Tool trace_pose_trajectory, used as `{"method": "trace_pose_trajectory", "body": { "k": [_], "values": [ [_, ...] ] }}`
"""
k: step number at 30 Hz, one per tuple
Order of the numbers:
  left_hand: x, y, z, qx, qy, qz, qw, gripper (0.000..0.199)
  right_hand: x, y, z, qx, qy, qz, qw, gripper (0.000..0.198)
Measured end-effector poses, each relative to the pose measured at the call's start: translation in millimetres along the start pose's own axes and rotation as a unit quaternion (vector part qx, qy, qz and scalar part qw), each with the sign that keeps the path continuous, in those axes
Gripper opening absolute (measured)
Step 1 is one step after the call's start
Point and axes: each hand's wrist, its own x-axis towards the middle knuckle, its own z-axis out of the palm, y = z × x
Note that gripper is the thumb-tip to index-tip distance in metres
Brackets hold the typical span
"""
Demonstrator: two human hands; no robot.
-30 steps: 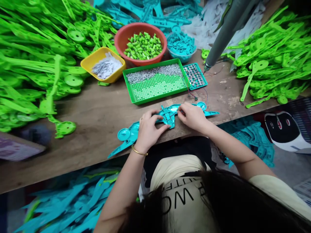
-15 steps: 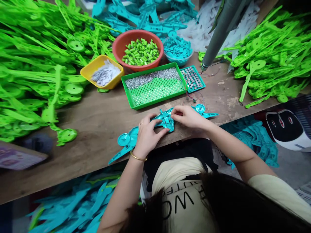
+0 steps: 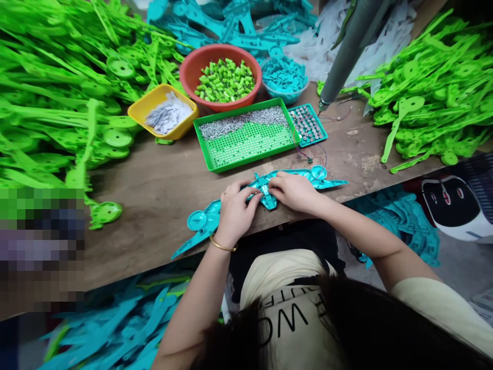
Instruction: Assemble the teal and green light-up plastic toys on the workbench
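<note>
A long teal plastic shell (image 3: 207, 220), wing-shaped with a round cup near each end, lies on the tabletop close to its front edge. My left hand (image 3: 236, 208) rests over its middle, thumb and forefinger drawn together at the centre recess. From the other side my right hand (image 3: 295, 191) reaches in, its fingers bent in a pinch at the same recess. Whatever the fingertips hold is too small or hidden. Thin red and blue wires with a small dark component (image 3: 309, 160) lie just behind the shell's right wing.
Behind are a green tray (image 3: 246, 159) of small metal pieces, a teal tray (image 3: 324, 136) of round parts, a red bowl (image 3: 189, 77), a yellow bowl (image 3: 140, 123) and a clear bowl (image 3: 287, 96). A grey hanging tool (image 3: 339, 72) points down. Green parts (image 3: 431, 97) are piled at both sides.
My left thumb and forefinger have come together at the shell's centre. My right fingertips, with red wire showing by them before, have moved slightly left and down into the recess.
</note>
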Motion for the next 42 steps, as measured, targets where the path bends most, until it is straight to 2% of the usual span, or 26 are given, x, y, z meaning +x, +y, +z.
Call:
{"method": "trace_pose_trajectory", "body": {
  "k": [5,12,18,22,27,33,38,42],
  "values": [
    [-4,-6,-6,0.009,0.071,0.016,0.997,0.019,-3,3,0,0.059,-0.006,0.026,0.998,0.028],
    [-8,-14,-1,-0.01,0.112,-0.001,0.994,0.017,-15,-6,-7,-0.009,-0.05,0.012,0.999,0.032],
    [-4,-13,-2,-0.013,0.095,-0.013,0.995,0.014,-4,-6,-10,0.009,-0.072,0.032,0.997,0.032],
    [-2,-14,-3,-0.008,0.073,0.004,0.997,0.014,13,-7,-21,-0.003,-0.125,0.029,0.992,0.029],
    [-3,-13,-4,-0.004,0.06,0.007,0.998,0.015,24,-2,-31,-0.007,-0.167,-0.01,0.986,0.027],
    [-4,-13,-4,0.002,0.063,-0.011,0.998,0.016,14,8,-33,0.02,-0.187,-0.094,0.978,0.026],
    [-4,-15,0,0.035,0.06,-0.012,0.998,0.016,0,2,-27,0.002,-0.154,-0.023,0.988,0.026],
    [-4,-14,2,0.045,0.064,-0.012,0.997,0.016,5,-4,-23,0.006,-0.168,0.013,0.986,0.022]
  ]
}}
